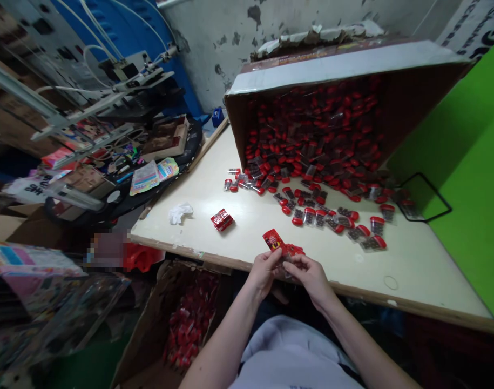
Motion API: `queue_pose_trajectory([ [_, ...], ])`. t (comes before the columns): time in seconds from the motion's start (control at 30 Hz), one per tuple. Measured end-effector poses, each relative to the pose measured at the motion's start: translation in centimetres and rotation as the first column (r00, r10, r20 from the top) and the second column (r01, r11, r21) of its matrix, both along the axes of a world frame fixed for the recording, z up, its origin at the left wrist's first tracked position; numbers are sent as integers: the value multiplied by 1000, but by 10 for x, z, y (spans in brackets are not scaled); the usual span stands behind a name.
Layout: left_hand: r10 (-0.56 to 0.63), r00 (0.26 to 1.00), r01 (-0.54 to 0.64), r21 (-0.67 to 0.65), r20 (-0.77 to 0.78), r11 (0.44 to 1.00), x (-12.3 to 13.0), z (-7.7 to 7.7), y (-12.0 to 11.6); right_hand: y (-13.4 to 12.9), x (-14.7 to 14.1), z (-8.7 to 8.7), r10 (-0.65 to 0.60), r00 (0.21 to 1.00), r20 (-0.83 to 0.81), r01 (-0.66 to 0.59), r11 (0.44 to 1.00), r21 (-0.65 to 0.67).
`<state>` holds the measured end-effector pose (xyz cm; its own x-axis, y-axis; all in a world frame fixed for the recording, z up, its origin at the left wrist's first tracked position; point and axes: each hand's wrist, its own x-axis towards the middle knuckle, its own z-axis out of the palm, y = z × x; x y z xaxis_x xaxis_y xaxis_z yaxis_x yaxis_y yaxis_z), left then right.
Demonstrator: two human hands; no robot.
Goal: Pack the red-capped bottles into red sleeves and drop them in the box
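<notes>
My left hand (pixel 266 268) is closed in a pinch at the lower end of a small red printed packet (pixel 272 239), which sticks up past the fingertips. Close beside it, my right hand (pixel 310 272) is also closed, thumb and fingers pressed together; what it grips is mostly hidden. More red wrapping (pixel 295 249) shows just behind the right fingers. A small stack of red packets (pixel 222 220) lies on the table to the left. Beyond my hands, several small clear jars with red lids and dark round pieces (pixel 310 216) are scattered on the table.
A large cardboard box (pixel 347 60) lies on its side, spilling many such jars. Crumpled white tissue (pixel 181 213), a rubber band (pixel 391 282) and a black wire frame (pixel 428 219) are on the table (pixel 238 248). Below stands an open carton (pixel 149 319) of red-topped items; machinery (pixel 121 97) is left.
</notes>
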<state>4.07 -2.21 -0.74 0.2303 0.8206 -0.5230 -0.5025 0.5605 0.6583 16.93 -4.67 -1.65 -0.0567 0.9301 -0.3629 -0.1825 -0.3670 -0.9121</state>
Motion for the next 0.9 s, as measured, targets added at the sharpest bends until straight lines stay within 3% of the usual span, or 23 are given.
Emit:
queue_pose_trajectory([
  [0.17, 92, 995, -94, -46, -33, 995, -3, 1, 5, 1, 0, -10, 9, 991, 131, -21, 996, 90],
  [0.3, 129, 991, -133, -110, -42, 985, -5, -3, 8, -3, 7, -7, 46, 994, 98, -62, 985, 164],
  [0.43, 82, 996, -78, -110, 38, 991, -7, -4, 5, -11, 15, 1, 158, 975, 153, -194, 946, 260],
  [0.8, 45, 997, -36, -123, 68, 992, -10, 11, -1, -8, 29, -12, 158, 929, 335, -292, 870, 398],
  [0.9, 44, 994, -33, -104, 101, 994, -7, 10, -1, -9, 28, -11, 139, 935, 325, -267, 881, 391],
])
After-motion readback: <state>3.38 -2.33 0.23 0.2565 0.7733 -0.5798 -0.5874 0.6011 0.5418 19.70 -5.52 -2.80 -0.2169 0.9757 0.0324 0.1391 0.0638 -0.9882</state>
